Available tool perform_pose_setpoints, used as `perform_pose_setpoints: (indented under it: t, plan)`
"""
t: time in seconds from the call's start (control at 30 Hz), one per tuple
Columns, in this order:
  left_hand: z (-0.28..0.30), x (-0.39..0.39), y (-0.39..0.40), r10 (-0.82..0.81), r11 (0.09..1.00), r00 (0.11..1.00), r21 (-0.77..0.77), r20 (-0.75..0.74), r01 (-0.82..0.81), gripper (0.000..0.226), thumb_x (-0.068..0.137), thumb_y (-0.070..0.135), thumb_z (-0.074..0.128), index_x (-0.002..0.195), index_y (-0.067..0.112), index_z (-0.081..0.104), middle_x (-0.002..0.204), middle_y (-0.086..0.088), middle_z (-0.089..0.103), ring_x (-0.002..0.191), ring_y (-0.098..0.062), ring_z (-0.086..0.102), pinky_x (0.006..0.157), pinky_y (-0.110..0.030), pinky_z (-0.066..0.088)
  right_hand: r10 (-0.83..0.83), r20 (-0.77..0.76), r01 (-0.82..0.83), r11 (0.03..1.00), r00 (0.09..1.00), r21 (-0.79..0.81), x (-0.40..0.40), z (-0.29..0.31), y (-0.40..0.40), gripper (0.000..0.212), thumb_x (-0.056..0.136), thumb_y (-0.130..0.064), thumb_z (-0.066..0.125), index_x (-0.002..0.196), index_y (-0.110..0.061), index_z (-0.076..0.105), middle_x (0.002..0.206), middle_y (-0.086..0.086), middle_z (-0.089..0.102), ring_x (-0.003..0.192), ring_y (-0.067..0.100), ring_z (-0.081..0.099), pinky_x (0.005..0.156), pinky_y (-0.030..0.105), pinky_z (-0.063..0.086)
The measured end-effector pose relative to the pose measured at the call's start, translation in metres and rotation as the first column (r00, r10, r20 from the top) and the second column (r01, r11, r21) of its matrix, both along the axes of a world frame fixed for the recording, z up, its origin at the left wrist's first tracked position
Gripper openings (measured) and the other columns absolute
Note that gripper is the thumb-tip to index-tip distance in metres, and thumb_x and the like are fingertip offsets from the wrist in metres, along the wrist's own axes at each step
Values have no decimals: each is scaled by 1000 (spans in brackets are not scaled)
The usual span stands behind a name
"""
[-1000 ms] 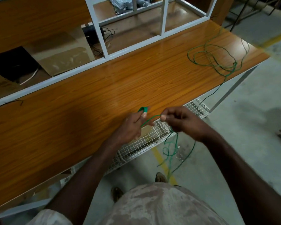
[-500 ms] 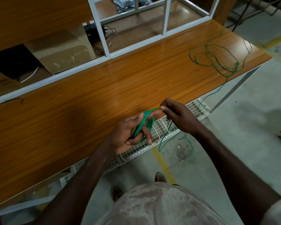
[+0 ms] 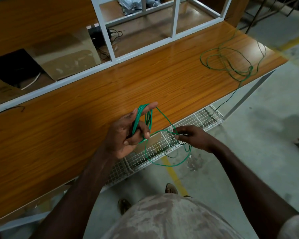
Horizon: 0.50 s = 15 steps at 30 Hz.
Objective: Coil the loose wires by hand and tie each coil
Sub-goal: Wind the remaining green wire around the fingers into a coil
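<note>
- Currently, coiling is in progress: left hand (image 3: 128, 135) holds the green wire coil (image 3: 143, 123) looped round its fingers, above the table (image 3: 76, 118) front edge.
- Right hand (image 3: 193, 138), set apart, pinches the slack strand (image 3: 164, 163).
- Next wrap probably requires tension; the loose tangle (image 3: 228, 64) waits far right.

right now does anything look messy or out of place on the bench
Yes. A loose green wire lies in an untidy tangle at the far right end of the wooden bench, with one strand trailing over the front edge. The left hand holds a neat coil; the right hand feeds slack.
</note>
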<state>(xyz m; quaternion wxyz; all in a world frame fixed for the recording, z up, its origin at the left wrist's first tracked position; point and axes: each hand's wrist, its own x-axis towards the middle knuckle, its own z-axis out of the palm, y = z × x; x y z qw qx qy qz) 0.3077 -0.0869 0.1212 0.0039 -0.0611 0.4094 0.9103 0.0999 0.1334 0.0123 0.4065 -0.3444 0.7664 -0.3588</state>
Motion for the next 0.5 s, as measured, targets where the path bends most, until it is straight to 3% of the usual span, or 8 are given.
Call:
perform_pose_setpoints:
  t: [0.07,0.13,0.2,0.3,0.37,0.43,0.47,0.5]
  plan:
    - [0,0,-3,10,1000,1000,0,1,-10,57,117,33,17,159,9,46,74,-13,74,33,-8,17,39,-22,13,-69,-75,72,997,995,37,-2,-13,6,39,90,-47,84,121,-25,76,124,-10,76,113,5,73,100,35,60]
    - [0,-1,-5,20,1000,1000,3,-3,-20,56,117,34,17,159,10,46,74,-12,74,34,-8,16,40,-23,12,-115,-161,127,990,980,62,0,-22,13,58,81,-53,89,128,-23,72,128,-8,72,113,8,70,90,22,57]
    - [1,-1,-5,27,1000,1000,-3,-2,-27,56,117,34,17,159,10,47,74,-11,74,34,-9,15,40,-23,12,-176,-88,182,982,980,56,4,-27,20,70,75,-52,94,134,-24,68,128,-8,71,113,9,70,91,23,56]
    - [-1,-1,-6,47,999,999,-26,25,-46,56,117,34,19,158,11,48,74,-12,74,34,-8,17,41,-22,14,-254,201,259,966,946,-1,9,-29,26,49,86,-31,90,130,-24,70,122,-2,78,111,13,75,99,35,57]
    - [-3,-2,-6,59,997,998,-49,36,-58,55,117,35,19,159,11,47,75,-12,74,35,-9,17,41,-23,12,-288,285,318,946,914,-63,8,-29,28,28,99,-16,73,127,-21,74,122,4,78,116,21,74,101,39,55]
    - [-4,-3,-7,67,996,996,-63,55,-63,55,117,35,20,159,11,47,75,-13,74,35,-9,16,41,-23,12,-375,332,419,905,865,-69,5,-28,26,25,105,-8,60,122,-15,77,125,13,76,121,33,71,104,42,57]
    - [-5,-3,-7,67,995,996,-77,67,-61,55,117,36,21,159,12,47,75,-13,74,35,-9,16,42,-24,11,-390,194,408,911,900,-58,3,-28,25,26,106,-7,57,119,-15,78,128,14,75,121,33,70,101,40,58]
    - [-5,-3,-7,63,994,995,-93,76,-55,55,116,37,22,159,12,47,75,-13,74,35,-8,16,42,-25,11,-346,-50,345,938,937,-29,0,-27,23,27,106,-9,56,118,-18,79,133,13,72,122,31,69,98,40,57]
